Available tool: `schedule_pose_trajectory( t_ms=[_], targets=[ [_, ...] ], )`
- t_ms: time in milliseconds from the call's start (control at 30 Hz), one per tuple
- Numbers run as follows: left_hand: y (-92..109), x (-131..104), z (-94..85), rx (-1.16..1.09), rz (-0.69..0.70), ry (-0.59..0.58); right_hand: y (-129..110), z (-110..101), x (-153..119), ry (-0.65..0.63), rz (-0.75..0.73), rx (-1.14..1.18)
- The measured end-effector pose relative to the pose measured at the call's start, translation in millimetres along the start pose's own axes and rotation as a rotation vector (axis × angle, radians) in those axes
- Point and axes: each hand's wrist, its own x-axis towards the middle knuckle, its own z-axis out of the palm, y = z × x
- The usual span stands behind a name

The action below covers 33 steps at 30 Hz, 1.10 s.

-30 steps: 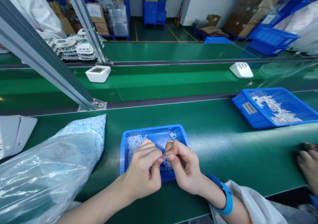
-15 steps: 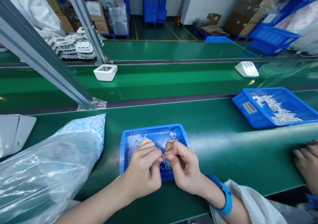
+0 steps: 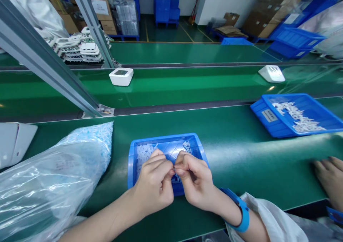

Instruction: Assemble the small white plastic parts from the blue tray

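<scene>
Both my hands meet over a small blue tray (image 3: 163,139), thumbs and forefingers pinched tip to tip. My left hand (image 3: 155,181) is closed, its fingertips covering whatever it pinches. My right hand (image 3: 197,179), closed the same way, touches or nearly touches the left fingertips; a tiny bit of something shows between them, too small to name. Inside the tray, small white translucent pieces (image 3: 146,152) lie at the left, and small whitish parts (image 3: 187,147) lie at the right. My hands hide the tray's front middle.
Left of the tray lies a clear plastic bag (image 3: 59,170) of pale blue and white bits. A larger blue bin (image 3: 278,122) with white parts stands at right, near another person's hand (image 3: 331,176). White devices (image 3: 121,77) sit on the green conveyor (image 3: 187,86) behind; a metal post (image 3: 53,59) slants at left.
My fingertips have come closer together, the right hand shifting slightly left. The white devices on the conveyor have moved right. The other person's hand at right has shifted a little.
</scene>
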Motion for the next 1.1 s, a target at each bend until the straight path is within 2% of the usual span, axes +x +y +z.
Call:
schedule_pose_trajectory(
  t_ms=[167,267,367,533,600,800,1100],
  targets=[
    [-2.5,0.3,0.0,0.023,0.033,0.012,1.3,-1.1,3.0,-0.029,0.096,0.061],
    [-2.4,0.6,-1.0,0.013,0.048,0.007,2.9,-2.5,4.0,0.007,0.151,0.179],
    [-1.9,0.9,-3.9,-0.050,-0.004,-0.005,3.7,-3.6,4.4,0.049,0.147,0.243],
    [-2.0,1.3,-8.3,-0.203,-0.112,-0.063,3.8,-3.4,4.0,0.036,0.074,0.221],
    [-2.1,1.3,-7.8,-0.199,-0.084,-0.057,4.0,-2.4,3.1,0.045,0.042,0.195],
    [-1.3,1.6,-2.8,-0.043,0.069,0.058,4.2,0.6,-0.3,0.058,0.014,0.113],
    [-0.4,1.8,-0.7,0.008,0.060,0.078,4.0,1.3,2.2,0.027,0.022,0.079]
  ],
)
